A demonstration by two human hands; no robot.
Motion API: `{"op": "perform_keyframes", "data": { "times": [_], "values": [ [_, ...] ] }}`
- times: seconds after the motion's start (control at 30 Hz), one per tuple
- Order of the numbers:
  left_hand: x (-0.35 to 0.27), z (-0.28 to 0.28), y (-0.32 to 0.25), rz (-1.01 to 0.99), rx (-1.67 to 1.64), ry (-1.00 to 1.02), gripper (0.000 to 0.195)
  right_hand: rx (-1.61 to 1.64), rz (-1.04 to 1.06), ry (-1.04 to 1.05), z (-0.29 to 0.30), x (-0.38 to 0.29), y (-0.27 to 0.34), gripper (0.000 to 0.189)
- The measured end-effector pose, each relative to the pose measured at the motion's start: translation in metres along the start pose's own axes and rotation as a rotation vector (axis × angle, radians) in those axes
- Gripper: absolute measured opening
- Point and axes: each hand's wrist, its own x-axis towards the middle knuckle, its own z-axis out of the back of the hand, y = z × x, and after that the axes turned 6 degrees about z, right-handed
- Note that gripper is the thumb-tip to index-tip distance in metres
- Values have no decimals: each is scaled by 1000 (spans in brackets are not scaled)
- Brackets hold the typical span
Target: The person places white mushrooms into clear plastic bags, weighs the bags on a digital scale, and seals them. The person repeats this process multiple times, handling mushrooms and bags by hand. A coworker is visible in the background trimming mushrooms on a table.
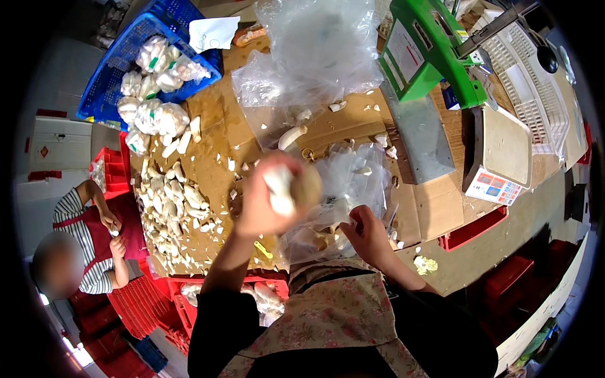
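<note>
My left hand point(255, 198) is raised over the cardboard-covered table point(208, 137) and closed around pale king oyster mushrooms point(282, 203). Motion blurs them, so I cannot tell how many it holds. Lower and to the right, the fingers of my right hand point(371, 236) pinch the edge of a clear plastic bag point(302, 250). Mushroom pieces show through the film of this bag, which lies at the table's near edge. Beyond my left hand rests a single mushroom point(293, 137), with a yellowish ring point(308, 154) beside it.
Left are a mushroom pile point(170, 203), a blue crate point(104, 71) with bagged mushrooms point(158, 113), and a co-worker point(101, 227). Plastic bags point(321, 52) lie at the back. A green machine point(420, 52) and a weighing scale point(501, 146) stand right; a red crate point(279, 286) sits below the near edge.
</note>
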Motion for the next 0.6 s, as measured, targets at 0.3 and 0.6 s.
{"op": "perform_keyframes", "data": {
  "times": [0.3,0.6],
  "values": [
    [-92,-25,2,466,875,255,46,388,-112,65,-20,-15,-18,13],
    [-121,-71,27,46,1094,265,23,22,280,-146,-20,-25,-3,12]
  ]
}}
